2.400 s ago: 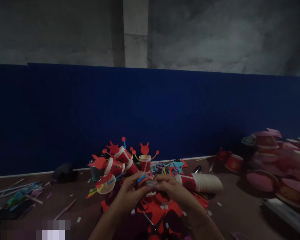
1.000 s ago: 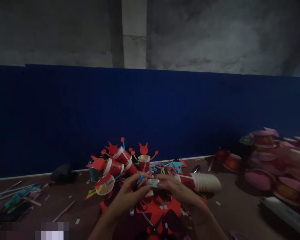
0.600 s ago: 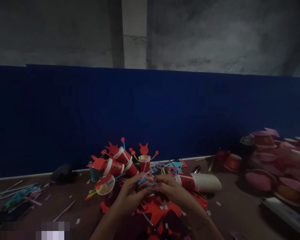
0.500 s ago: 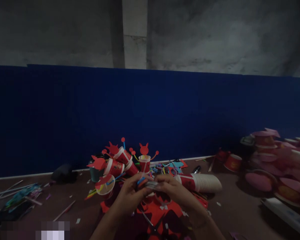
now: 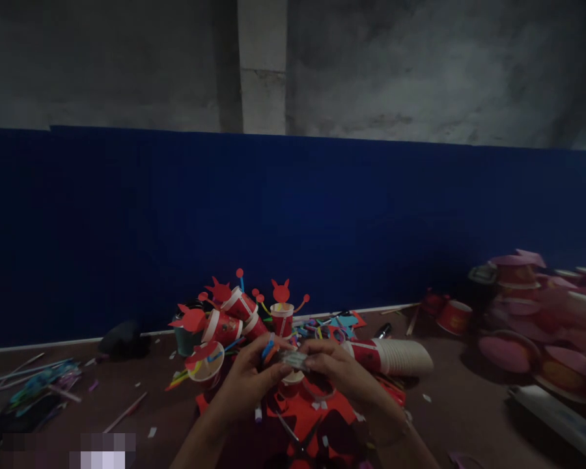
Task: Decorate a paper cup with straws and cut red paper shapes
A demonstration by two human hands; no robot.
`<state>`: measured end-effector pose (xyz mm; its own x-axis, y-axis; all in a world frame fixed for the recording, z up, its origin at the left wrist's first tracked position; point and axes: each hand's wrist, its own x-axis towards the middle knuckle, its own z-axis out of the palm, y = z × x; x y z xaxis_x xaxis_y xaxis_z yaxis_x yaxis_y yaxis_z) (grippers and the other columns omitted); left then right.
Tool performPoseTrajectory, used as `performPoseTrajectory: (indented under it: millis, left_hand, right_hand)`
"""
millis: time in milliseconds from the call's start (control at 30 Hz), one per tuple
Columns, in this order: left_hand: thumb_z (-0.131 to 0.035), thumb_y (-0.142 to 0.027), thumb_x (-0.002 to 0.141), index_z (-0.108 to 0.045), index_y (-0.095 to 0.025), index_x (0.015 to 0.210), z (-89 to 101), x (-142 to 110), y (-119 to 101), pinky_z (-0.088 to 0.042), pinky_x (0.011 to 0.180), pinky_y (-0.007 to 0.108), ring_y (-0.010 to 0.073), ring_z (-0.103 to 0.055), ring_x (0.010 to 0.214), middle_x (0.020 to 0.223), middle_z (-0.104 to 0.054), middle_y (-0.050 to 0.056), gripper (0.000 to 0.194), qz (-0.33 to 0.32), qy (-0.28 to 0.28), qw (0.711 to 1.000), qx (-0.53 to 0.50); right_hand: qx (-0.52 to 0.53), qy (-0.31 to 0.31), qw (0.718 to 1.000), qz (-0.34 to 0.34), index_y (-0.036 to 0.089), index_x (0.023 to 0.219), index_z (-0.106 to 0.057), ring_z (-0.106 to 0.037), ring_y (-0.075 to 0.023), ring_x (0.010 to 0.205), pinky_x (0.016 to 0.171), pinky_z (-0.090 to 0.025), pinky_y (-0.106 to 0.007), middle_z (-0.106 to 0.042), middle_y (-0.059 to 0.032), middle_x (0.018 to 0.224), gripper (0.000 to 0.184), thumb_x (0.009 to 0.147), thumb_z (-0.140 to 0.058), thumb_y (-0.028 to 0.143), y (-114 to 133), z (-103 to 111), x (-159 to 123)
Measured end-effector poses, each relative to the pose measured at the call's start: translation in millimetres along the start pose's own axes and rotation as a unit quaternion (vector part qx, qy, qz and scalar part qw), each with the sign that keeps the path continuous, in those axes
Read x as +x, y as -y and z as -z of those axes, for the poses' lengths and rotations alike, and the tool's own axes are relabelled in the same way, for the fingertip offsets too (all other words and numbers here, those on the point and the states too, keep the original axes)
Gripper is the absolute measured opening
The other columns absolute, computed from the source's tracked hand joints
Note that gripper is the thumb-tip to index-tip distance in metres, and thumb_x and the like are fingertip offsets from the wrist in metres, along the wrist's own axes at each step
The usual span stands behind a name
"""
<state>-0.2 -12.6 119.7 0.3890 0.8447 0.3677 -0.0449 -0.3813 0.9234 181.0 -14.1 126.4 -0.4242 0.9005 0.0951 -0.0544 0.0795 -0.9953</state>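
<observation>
My left hand [image 5: 248, 379] is closed in a pinch on a small pale, shiny piece [image 5: 293, 358], whose kind I cannot make out. A blue strip [image 5: 267, 350] with an orange one beside it pokes out between its fingers. From the other side, my right hand [image 5: 339, 368] pinches the same pale piece with thumb and fingertips. Below the hands lie red paper pieces [image 5: 303, 413] and scissors [image 5: 290, 430]. Just beyond them stands a red paper cup [image 5: 282, 320] with a red eared paper head and thin arms ending in red discs.
More decorated red cups [image 5: 223, 326] lean in a pile at left. A stack of paper cups [image 5: 403, 358] lies right of my hands. Pink paper items [image 5: 532, 326] heap at far right, near a long white box [image 5: 561, 417]. Coloured strips [image 5: 43, 384] lie at left, before a blue panel [image 5: 293, 221].
My hands tilt the pale piece slightly, and the blue strip now stands more upright in my left fingers. A white-and-purple item now shows below my left hand.
</observation>
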Motion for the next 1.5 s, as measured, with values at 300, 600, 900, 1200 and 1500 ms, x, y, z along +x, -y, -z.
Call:
performPoseTrajectory:
  millis: [300,600,900,1200,1500]
  left_hand:
    - [-0.065,-0.033,0.074,-0.061,-0.021,0.086,-1.6,1.8,1.0,-0.039,0.067,0.022,0.0117,-0.05,0.073,0.077,-0.057,-0.002,0.018,0.006,-0.005,1.0,-0.013]
    - [-0.069,-0.046,0.068,-0.056,-0.02,0.094,-9.5,0.4,15.6,-0.033,0.052,0.019,0.0062,-0.042,0.056,0.07,-0.053,-0.004,0.039,0.094,-0.066,0.98,-0.164]
    - [-0.065,-0.029,0.072,-0.062,-0.019,0.086,-10.5,5.4,-2.5,-0.043,0.07,0.025,0.015,-0.053,0.076,0.078,-0.059,-0.001,0.017,0.042,0.0,0.999,0.001]
    - [-0.066,-0.039,0.071,-0.06,-0.019,0.086,-5.2,2.3,8.9,-0.039,0.062,0.022,0.0113,-0.048,0.065,0.072,-0.057,-0.002,0.025,0.037,-0.039,0.998,-0.033]
    - [-0.064,-0.027,0.074,-0.062,-0.019,0.086,-8.7,2.9,-2.2,-0.04,0.068,0.024,0.0135,-0.051,0.072,0.074,-0.059,-0.002,0.015,0.014,-0.011,1.0,0.017]
  right_hand:
    - [0.004,-0.044,0.998,-0.035,0.016,0.058,-0.058,-0.026,-0.0049,0.037,0.037,-0.014,-0.02,-0.039,0.0073,0.042,0.012,0.06,-0.049,0.023,-1.8,-1.8,2.9]
    - [0.003,0.018,1.0,-0.024,0.018,0.079,-0.06,-0.048,-0.0064,0.039,0.036,-0.026,-0.018,-0.059,0.0026,0.055,0.018,0.077,-0.049,0.032,6.7,2.6,-4.2]
    - [-0.091,-0.039,0.995,-0.032,0.016,0.058,-0.055,-0.035,-0.0046,0.032,0.033,-0.023,-0.018,-0.047,0.0063,0.04,0.019,0.073,-0.051,0.028,-5.9,-1.9,4.3]
    - [0.001,-0.026,0.998,-0.049,0.016,0.062,-0.057,-0.039,-0.0049,0.031,0.032,-0.025,-0.016,-0.048,0.0057,0.04,0.012,0.064,-0.047,0.024,-2.6,3.1,1.7]
    - [-0.03,-0.034,0.999,-0.03,0.017,0.055,-0.053,-0.031,-0.0037,0.033,0.034,-0.019,-0.018,-0.044,0.0076,0.039,0.018,0.068,-0.055,0.03,-3.3,-3.9,2.9]
